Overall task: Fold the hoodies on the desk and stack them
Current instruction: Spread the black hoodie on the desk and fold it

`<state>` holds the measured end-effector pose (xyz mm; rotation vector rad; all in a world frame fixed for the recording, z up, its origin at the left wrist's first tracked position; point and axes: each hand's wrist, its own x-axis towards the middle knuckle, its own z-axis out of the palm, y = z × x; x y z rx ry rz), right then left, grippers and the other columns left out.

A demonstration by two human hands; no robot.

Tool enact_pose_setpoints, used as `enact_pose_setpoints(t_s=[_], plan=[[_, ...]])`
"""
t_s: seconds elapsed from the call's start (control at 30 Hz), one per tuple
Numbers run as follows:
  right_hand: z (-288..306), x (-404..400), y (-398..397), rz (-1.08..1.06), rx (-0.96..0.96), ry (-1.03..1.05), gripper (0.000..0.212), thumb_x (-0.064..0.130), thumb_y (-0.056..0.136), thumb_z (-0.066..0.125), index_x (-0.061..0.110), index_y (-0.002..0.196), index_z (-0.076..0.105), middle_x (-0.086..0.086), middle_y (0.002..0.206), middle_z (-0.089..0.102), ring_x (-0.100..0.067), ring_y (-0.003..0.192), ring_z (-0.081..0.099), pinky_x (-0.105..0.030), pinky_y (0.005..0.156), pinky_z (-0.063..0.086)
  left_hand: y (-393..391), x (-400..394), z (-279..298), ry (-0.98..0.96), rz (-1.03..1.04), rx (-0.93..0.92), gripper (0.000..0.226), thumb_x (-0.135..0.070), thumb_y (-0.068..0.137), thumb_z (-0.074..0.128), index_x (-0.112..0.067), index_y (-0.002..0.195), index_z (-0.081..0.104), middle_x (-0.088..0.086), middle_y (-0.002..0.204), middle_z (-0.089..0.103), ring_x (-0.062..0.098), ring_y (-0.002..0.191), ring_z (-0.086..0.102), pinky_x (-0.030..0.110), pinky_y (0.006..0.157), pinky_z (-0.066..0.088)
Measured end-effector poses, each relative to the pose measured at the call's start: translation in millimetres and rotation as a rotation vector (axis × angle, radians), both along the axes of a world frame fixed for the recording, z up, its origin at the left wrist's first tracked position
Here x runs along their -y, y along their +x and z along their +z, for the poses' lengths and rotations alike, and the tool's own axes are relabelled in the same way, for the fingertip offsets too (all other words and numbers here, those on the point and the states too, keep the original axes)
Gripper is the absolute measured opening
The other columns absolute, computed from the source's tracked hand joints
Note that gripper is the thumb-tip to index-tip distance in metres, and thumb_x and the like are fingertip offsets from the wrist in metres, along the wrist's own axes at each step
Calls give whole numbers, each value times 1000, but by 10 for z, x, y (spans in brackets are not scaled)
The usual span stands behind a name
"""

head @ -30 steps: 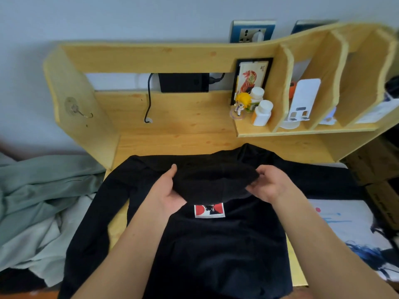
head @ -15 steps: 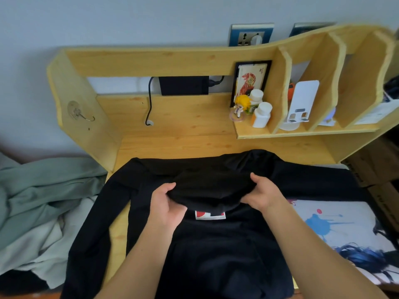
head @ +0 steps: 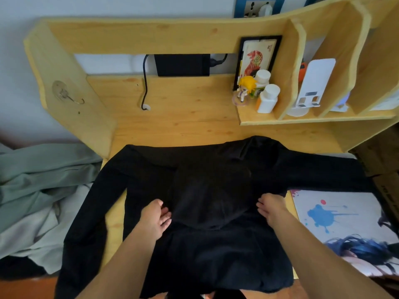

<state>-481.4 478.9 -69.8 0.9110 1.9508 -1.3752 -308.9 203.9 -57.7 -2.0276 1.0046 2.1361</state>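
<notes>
A black hoodie [head: 216, 251] lies spread across the wooden tabletop [head: 183, 126], its hood folded down over the back. The left hand [head: 154, 219] and right hand [head: 273, 209] rest flat on it at either side of the hood, fingers relaxed, gripping nothing. Both sleeves stretch outward; the left sleeve overhangs the tabletop's left edge. Bare wood lies beyond the far edge.

Two bare forearms, no sleeves, left hand [head: 155, 219], right hand [head: 272, 209], no rings
</notes>
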Motion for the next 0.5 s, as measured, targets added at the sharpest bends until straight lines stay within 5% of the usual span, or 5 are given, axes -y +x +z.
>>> enact_pose_setpoints(t_s=[0.1, 0.2, 0.3, 0.43, 0.5], plan=[[20, 128, -181, 161, -214, 211, 3, 19, 84, 57, 18, 82, 59, -8, 86, 59, -28, 78, 57, -38, 71, 48, -134, 150, -149, -108, -151, 48, 33, -31, 106, 52, -9, 131, 57, 9, 104, 66, 25, 88, 66, 38, 76, 53], [-67, 290, -416, 303, -225, 215, 36, 32, 95, 59, 20, 129, 56, -6, 115, 62, -28, 103, 62, -42, 91, 55, -362, 215, -170, -249, -356, 92, 30, -39, 104, 54, -15, 122, 55, 11, 105, 65, 28, 90, 66, 43, 77, 55], [-129, 366, -579, 356, -182, 153, 49, 33, 98, 59, 22, 144, 48, -7, 127, 60, -28, 108, 63, -46, 94, 56, -460, 203, -194, -322, -573, 119, 26, -26, 103, 59, -16, 127, 59, 10, 105, 65, 26, 85, 63, 37, 72, 55], [-114, 440, -655, 446, -13, -80, 49, 8, 96, 59, 21, 142, 48, -6, 114, 65, -18, 85, 63, -30, 65, 53, -527, 273, -117, -158, -375, -34, 17, -4, 102, 54, -15, 111, 63, 10, 113, 65, 27, 96, 62, 40, 77, 54], [-59, 400, -750, 415, -12, -139, 49, -5, 94, 55, 17, 138, 50, -13, 118, 67, -22, 92, 67, -29, 65, 53, -530, 363, -25, -149, -169, -206, 18, 2, 100, 54, -10, 111, 62, 13, 114, 68, 29, 101, 65, 41, 85, 54]])
